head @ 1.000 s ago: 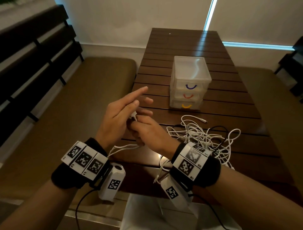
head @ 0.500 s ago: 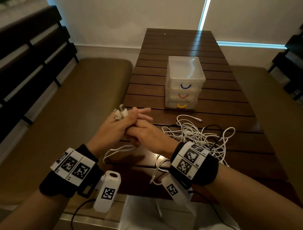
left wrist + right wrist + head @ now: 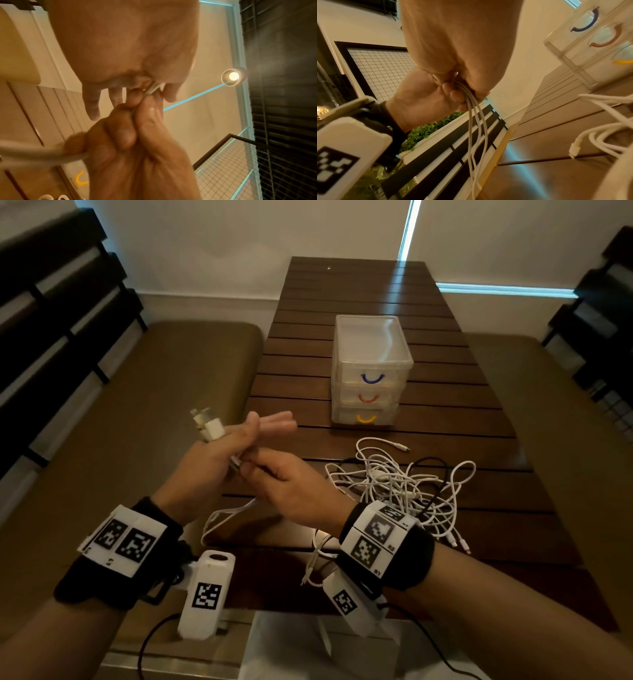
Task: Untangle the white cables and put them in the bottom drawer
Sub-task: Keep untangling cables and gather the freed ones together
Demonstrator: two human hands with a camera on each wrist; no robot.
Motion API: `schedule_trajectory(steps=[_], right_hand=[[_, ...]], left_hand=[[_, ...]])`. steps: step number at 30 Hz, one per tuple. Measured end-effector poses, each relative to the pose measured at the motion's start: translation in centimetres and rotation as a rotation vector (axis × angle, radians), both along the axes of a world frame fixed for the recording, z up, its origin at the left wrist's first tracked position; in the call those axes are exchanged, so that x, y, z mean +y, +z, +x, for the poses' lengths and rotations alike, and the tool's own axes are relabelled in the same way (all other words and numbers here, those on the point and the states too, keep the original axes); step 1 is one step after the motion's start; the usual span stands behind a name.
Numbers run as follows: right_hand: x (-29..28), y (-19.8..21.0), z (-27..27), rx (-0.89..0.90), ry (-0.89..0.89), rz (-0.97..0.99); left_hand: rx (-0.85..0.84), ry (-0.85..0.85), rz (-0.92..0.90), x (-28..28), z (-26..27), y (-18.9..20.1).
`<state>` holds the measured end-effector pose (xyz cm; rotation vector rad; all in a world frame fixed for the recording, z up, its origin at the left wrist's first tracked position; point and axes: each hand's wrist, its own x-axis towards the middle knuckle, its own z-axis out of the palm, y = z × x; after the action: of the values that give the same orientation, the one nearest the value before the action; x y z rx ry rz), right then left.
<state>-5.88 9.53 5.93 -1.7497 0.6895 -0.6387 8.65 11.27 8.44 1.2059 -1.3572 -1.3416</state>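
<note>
My left hand (image 3: 239,436) is raised over the table's left edge, fingers straight and pointing right. Its thumb pins the plug ends of the white cable (image 3: 209,429) against the hand, and the plugs stick up behind it. My right hand (image 3: 263,472) sits just below and pinches several strands (image 3: 476,121) of that cable, which hang down in loops (image 3: 222,517). The rest of the white cables lie in a tangle (image 3: 404,484) on the table to the right. The clear drawer unit (image 3: 371,347) stands behind, its bottom drawer with the yellow handle (image 3: 365,419) closed.
A black cable (image 3: 442,477) runs through the tangle. The dark slatted table (image 3: 342,302) stretches away past the drawers. Padded benches (image 3: 154,405) flank it on both sides. A loose plug (image 3: 402,447) points toward the drawer unit.
My left hand has straightened its fingers and risen with the plug ends now pinned at its thumb. My right hand has slid a little down the strands.
</note>
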Motion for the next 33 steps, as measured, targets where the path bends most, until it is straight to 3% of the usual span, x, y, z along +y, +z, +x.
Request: schedule_trajectory(steps=[3,5,7,9,11,14,17,23,28,30,33], right_hand=[[-0.2,0.2,-0.5,0.130,-0.025,-0.010],[-1.0,1.0,-1.5,0.323,-0.043,-0.157],[-2.5,2.2,-3.3,0.496,-0.148,-0.340],[-4.3,3.5,-6.1,0.574,-0.315,-0.336],[-5.7,4.3,-9.0,0.773,-0.385,-0.347],[-6.9,3.1,-11.7,1.159,-0.313,-0.354],[-6.4,0.2,-12.8,1.312,-0.252,-0.266],[-6.0,-1.8,-13.5,1.289,-0.177,-0.296],[-6.5,-1.0,-14.1,1.201,-0.388,-0.528],[-6.5,-0.9,-14.2,1.042,-0.497,-0.520],[-5.9,-0.3,-13.9,0.628,-0.674,-0.529]], left_hand=[[-0.023,0.015,0.021,-0.2,-1.0,-0.3],[0.037,0.069,0.019,-0.2,-1.8,-0.7],[0.064,0.161,-0.046,-0.3,-2.4,-1.0],[0.028,0.231,-0.107,-0.8,-3.0,-1.3],[0.022,0.231,-0.071,-1.3,-3.9,-1.6],[-0.014,0.112,0.026,-2.1,-5.9,-2.1],[-0.169,0.060,0.055,-2.9,-7.9,-3.4],[-0.197,0.069,0.107,-3.4,-9.9,-5.5],[-0.180,0.046,0.100,-3.3,-10.5,-5.2],[-0.144,0.034,0.099,-3.1,-10.8,-4.9],[-0.085,0.047,0.057,-2.9,-11.1,-4.6]])
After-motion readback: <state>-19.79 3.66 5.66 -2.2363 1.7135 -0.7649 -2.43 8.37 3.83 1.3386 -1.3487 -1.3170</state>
